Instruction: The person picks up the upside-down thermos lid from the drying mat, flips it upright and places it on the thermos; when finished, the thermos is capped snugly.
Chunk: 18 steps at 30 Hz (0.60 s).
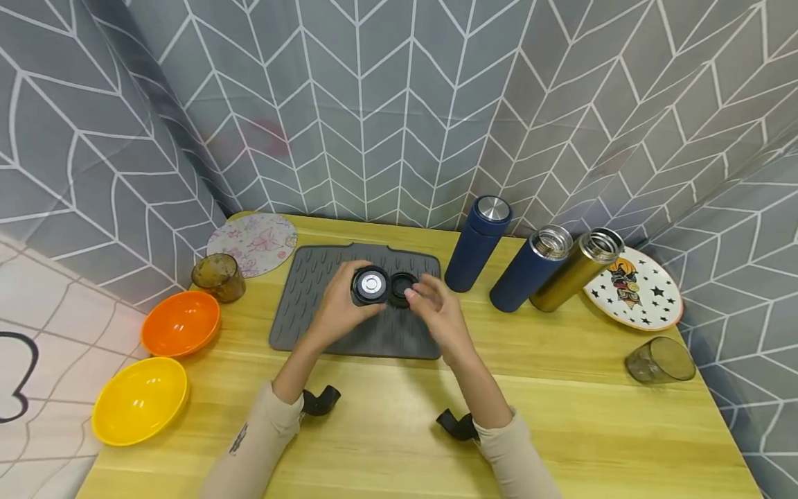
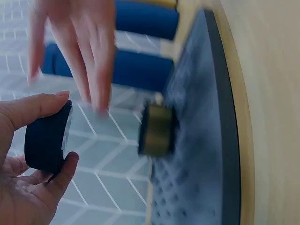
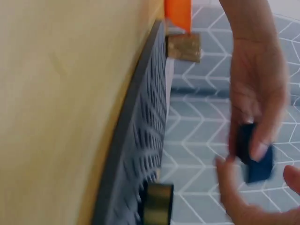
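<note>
My left hand (image 1: 339, 305) holds a dark blue bottle lid (image 2: 46, 138) above the drying mat, thumb on one side and fingers on the other. In the head view a pale round disc shows at the centre of this lid's black-rimmed face. A gold bottle lid (image 2: 158, 130) with a black inside (image 1: 402, 285) rests on the grey drying mat (image 1: 299, 326). My right hand (image 1: 441, 315) is just right of both lids, its fingers loosely extended and nothing in them. Its fingers look blurred in the left wrist view.
Two navy bottles (image 1: 476, 242) (image 1: 522, 277) and a gold bottle (image 1: 569, 277) stand right of the mat; the gold one is uncapped. Beyond are a patterned plate (image 1: 661, 294) and a brown glass (image 1: 654, 364). Leftward are another glass (image 1: 221, 277), orange bowl (image 1: 181, 322) and yellow bowl (image 1: 140, 402).
</note>
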Available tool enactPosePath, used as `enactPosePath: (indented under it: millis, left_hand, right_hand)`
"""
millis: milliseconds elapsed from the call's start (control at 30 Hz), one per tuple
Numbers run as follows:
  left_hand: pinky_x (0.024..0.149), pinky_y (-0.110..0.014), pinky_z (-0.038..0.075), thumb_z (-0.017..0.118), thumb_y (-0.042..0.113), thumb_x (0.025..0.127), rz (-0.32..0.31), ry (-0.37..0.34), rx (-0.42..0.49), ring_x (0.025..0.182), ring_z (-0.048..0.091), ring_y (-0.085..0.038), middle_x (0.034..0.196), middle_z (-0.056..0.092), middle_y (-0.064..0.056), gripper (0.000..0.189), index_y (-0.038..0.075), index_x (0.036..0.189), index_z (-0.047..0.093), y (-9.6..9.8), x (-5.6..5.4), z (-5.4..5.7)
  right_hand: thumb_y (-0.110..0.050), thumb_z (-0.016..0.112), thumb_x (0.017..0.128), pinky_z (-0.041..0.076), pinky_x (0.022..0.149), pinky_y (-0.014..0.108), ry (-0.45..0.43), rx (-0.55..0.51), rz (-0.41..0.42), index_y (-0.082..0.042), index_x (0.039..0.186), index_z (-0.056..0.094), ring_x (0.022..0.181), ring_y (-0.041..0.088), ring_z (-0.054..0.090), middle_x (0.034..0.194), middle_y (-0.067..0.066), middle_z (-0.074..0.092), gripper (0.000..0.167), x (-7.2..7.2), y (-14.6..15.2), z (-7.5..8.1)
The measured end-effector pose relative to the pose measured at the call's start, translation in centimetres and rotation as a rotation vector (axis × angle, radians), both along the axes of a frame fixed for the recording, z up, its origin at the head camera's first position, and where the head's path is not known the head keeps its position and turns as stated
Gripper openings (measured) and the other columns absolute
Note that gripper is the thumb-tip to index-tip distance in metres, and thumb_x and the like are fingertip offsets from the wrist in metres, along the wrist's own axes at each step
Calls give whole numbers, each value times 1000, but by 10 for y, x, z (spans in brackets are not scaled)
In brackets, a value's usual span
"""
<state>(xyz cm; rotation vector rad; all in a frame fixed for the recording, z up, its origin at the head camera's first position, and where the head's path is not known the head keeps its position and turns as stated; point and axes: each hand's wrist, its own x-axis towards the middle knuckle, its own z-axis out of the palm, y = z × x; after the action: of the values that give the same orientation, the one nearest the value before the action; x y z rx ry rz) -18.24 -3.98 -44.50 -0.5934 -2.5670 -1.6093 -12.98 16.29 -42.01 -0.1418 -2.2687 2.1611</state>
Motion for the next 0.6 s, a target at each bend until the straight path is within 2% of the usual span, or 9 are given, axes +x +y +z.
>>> enactPosePath:
  millis: [67,133,233,300,333,400,533,600]
  left_hand:
    - [98,-58,44,87,8,74,-53,15,38,118,54,-35,129,53,-17,75,4,138,48,7,14,9]
    - [98,-57,44,87,9,75,-92,15,49,117,54,-33,129,52,-16,74,4,138,48,12,23,14]
    - [101,-54,44,87,12,76,-141,-27,53,120,53,-32,134,50,-15,77,7,141,47,16,30,17]
    - [106,-53,42,85,15,78,-168,-77,60,126,50,-32,140,48,-16,79,8,145,44,17,30,19]
    - [108,-52,40,83,18,82,-182,-99,67,130,48,-33,143,46,-17,77,8,147,42,17,29,20]
    - [113,-50,37,77,25,87,-207,-146,68,136,45,-34,148,44,-18,75,9,150,39,17,26,22]
    - [116,-47,33,71,35,92,-243,-184,52,143,39,-32,154,41,-14,75,11,153,36,21,19,25]
    - [117,-47,33,77,32,87,-252,-188,63,144,39,-30,155,41,-12,80,13,154,36,24,18,24]
  right_hand:
    - [-26,58,101,51,100,41,-129,-124,168,2,150,35,113,28,65,140,25,50,61,2,-5,-1]
    - [-23,53,103,55,95,35,-199,-239,238,7,147,37,99,19,69,134,24,55,55,3,-7,-2]
    - [-18,51,104,57,88,29,-220,-306,254,10,142,43,89,9,69,126,18,60,48,6,-5,-4]
    - [-16,56,102,57,87,27,-181,-266,210,8,140,48,89,10,70,120,15,65,46,9,-4,-6]
    - [-15,59,100,57,87,27,-124,-201,189,7,138,50,94,12,70,120,14,66,45,10,-3,-7]
    - [-13,66,96,56,90,29,56,21,161,5,136,54,103,20,70,123,17,67,46,12,-1,-10]
    - [-1,74,86,53,97,39,543,581,58,5,130,61,120,35,62,131,23,62,47,14,3,-14]
    - [5,76,82,52,98,43,734,765,26,5,129,62,124,38,59,132,25,61,49,13,5,-15]
